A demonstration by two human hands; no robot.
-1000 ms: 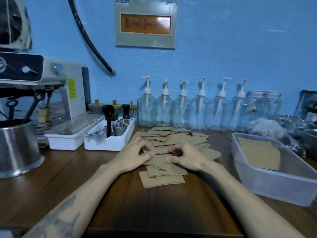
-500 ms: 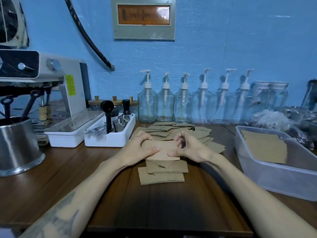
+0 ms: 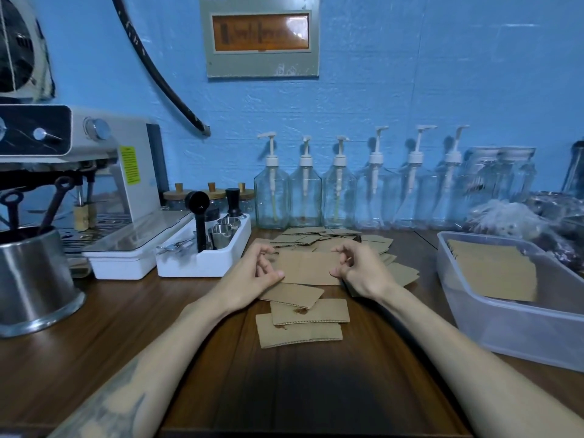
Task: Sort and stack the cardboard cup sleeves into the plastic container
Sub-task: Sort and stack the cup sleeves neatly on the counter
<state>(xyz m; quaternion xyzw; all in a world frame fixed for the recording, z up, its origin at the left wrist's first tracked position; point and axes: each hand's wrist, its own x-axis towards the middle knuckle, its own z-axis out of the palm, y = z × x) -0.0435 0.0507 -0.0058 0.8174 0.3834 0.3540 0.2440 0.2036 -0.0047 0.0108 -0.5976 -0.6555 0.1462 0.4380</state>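
Note:
A flat brown cardboard sleeve (image 3: 306, 267) is held between both hands above a loose pile of sleeves (image 3: 319, 240) on the wooden counter. My left hand (image 3: 252, 276) pinches its left edge and my right hand (image 3: 360, 270) pinches its right edge. Three more sleeves lie in front of the pile, overlapping each other, the nearest sleeve (image 3: 300, 335) closest to me. At the right stands the clear plastic container (image 3: 512, 330), with a stack of sleeves (image 3: 496, 268) lying flat inside it.
A row of clear pump bottles (image 3: 305, 194) lines the blue wall behind the pile. A white tray of coffee tools (image 3: 202, 263) and an espresso machine (image 3: 94, 184) stand at the left, with a steel pitcher (image 3: 31, 279) at the far left. Jars and plastic bags (image 3: 505, 216) crowd the back right.
Both hands have lifted one sleeve off the pile and now hold it by its two ends. The view has tilted slightly upward.

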